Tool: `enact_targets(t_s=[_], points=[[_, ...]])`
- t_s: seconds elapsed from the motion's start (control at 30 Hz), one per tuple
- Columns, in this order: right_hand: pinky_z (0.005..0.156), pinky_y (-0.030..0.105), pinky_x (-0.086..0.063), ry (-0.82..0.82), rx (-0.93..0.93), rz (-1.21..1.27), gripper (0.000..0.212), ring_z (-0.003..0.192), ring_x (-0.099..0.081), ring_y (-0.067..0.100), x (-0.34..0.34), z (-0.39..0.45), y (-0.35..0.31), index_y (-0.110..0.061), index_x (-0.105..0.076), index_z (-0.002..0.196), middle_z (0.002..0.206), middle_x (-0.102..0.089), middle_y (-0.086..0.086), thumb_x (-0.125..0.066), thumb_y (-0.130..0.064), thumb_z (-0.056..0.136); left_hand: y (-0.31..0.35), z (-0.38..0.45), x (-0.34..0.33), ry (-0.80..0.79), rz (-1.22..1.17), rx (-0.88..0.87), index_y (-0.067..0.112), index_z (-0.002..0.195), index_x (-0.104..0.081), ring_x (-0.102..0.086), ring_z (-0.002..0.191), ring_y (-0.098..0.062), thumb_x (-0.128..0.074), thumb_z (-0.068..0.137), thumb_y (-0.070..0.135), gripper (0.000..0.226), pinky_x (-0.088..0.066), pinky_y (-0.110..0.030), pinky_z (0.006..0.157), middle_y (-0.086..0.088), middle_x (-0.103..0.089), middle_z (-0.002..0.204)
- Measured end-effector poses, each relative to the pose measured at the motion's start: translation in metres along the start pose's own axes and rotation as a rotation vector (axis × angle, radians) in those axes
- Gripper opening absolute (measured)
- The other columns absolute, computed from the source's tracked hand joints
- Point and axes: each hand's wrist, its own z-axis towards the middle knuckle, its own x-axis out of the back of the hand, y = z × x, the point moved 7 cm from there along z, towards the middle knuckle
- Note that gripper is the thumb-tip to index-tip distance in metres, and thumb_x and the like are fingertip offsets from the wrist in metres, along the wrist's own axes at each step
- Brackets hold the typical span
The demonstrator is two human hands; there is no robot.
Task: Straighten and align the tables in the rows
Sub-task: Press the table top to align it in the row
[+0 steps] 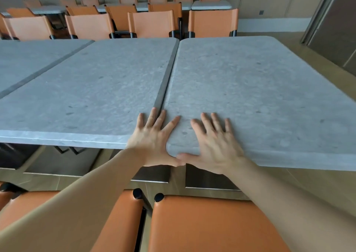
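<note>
Two grey stone-look tables stand side by side with a narrow dark gap between them. The right table [250,90] sits nearer to me at its front edge than the middle table [96,90]. My left hand [154,138] lies flat with spread fingers across the gap, on both near corners. My right hand [213,142] lies flat on the right table's near left corner, with its thumb at the front edge beside my left thumb. A third table [28,59] adjoins on the left.
Orange chair backs [212,224] stand right below me, between me and the tables. A row of orange chairs [152,23] lines the far side, with more tables [211,4] and chairs behind. A dark panel [335,20] stands at the right on tan floor.
</note>
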Motion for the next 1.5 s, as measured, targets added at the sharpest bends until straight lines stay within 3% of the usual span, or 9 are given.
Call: enact_targets(t_s=[0.3, 0.53, 0.7, 0.87, 1.03, 1.3, 1.4, 1.5], points=[[0.122, 0.061, -0.009, 0.018, -0.010, -0.004, 0.117, 0.155, -0.006, 0.031, 0.003, 0.002, 0.001, -0.027, -0.015, 0.155, 0.168, -0.011, 0.006, -0.014, -0.095, 0.060, -0.003, 0.004, -0.004, -0.015, -0.075, -0.010, 0.041, 0.155, 0.017, 0.017, 0.154, -0.028, -0.032, 0.051, 0.104, 0.131, 0.001, -0.061, 0.120, -0.007, 0.010, 0.169], [0.122, 0.059, -0.012, 0.044, -0.055, -0.016, 0.119, 0.155, -0.010, 0.027, 0.010, 0.012, 0.013, -0.029, -0.020, 0.154, 0.167, -0.016, 0.003, -0.012, -0.096, 0.055, -0.003, 0.013, -0.002, -0.049, -0.182, 0.024, 0.047, 0.155, 0.014, 0.018, 0.154, -0.026, -0.044, 0.057, 0.099, 0.125, 0.006, -0.063, 0.120, 0.010, 0.021, 0.167], [0.122, 0.060, -0.012, 0.038, -0.051, -0.003, 0.119, 0.155, -0.010, 0.029, 0.007, 0.014, 0.007, -0.028, -0.021, 0.153, 0.167, -0.017, 0.005, -0.013, -0.096, 0.056, -0.004, 0.013, -0.003, -0.059, -0.173, -0.003, 0.042, 0.157, 0.012, 0.021, 0.154, -0.020, -0.045, 0.062, 0.097, 0.124, 0.008, -0.063, 0.120, 0.014, 0.022, 0.166], [0.121, 0.062, -0.012, 0.029, -0.051, 0.018, 0.106, 0.154, -0.011, 0.031, 0.009, 0.017, 0.009, -0.026, -0.024, 0.152, 0.166, -0.018, 0.008, -0.036, -0.093, 0.070, -0.003, 0.015, 0.001, -0.076, -0.216, 0.035, 0.041, 0.158, 0.012, 0.024, 0.152, -0.016, -0.047, 0.061, 0.094, 0.125, 0.007, -0.063, 0.120, 0.017, 0.019, 0.166], [0.118, 0.064, -0.014, 0.058, -0.038, 0.006, 0.106, 0.153, -0.015, 0.035, 0.004, 0.020, 0.008, -0.023, -0.029, 0.148, 0.164, -0.023, 0.013, -0.035, -0.095, 0.070, -0.003, 0.014, 0.001, -0.117, -0.202, 0.037, 0.039, 0.158, 0.012, 0.025, 0.151, -0.009, -0.037, 0.049, 0.094, 0.132, 0.008, -0.060, 0.122, 0.022, 0.017, 0.165], [0.118, 0.068, -0.008, -0.021, -0.019, 0.013, 0.117, 0.153, -0.008, 0.041, 0.006, 0.019, 0.003, -0.019, -0.018, 0.154, 0.165, -0.015, 0.018, -0.028, -0.097, 0.067, -0.004, 0.009, 0.011, -0.220, -0.171, 0.024, 0.034, 0.159, 0.015, 0.033, 0.147, -0.006, -0.053, 0.060, 0.089, 0.131, 0.016, -0.066, 0.117, 0.021, 0.019, 0.164], [0.118, 0.068, -0.003, -0.067, -0.012, 0.034, 0.119, 0.153, -0.002, 0.042, 0.004, 0.016, 0.000, -0.018, -0.013, 0.156, 0.166, -0.008, 0.019, -0.028, -0.097, 0.068, -0.001, 0.004, 0.012, -0.292, -0.169, 0.022, 0.029, 0.159, 0.017, 0.033, 0.147, -0.006, -0.062, 0.069, 0.079, 0.129, 0.021, -0.065, 0.115, 0.018, 0.022, 0.164], [0.118, 0.068, 0.001, -0.120, -0.014, 0.085, 0.119, 0.153, 0.003, 0.042, 0.004, 0.016, 0.003, -0.018, -0.011, 0.157, 0.167, -0.003, 0.017, -0.027, -0.097, 0.069, 0.011, 0.004, 0.016, -0.335, -0.183, 0.036, 0.019, 0.159, 0.017, 0.028, 0.150, -0.009, -0.064, 0.083, 0.054, 0.116, 0.023, -0.055, 0.118, 0.007, 0.022, 0.166]])
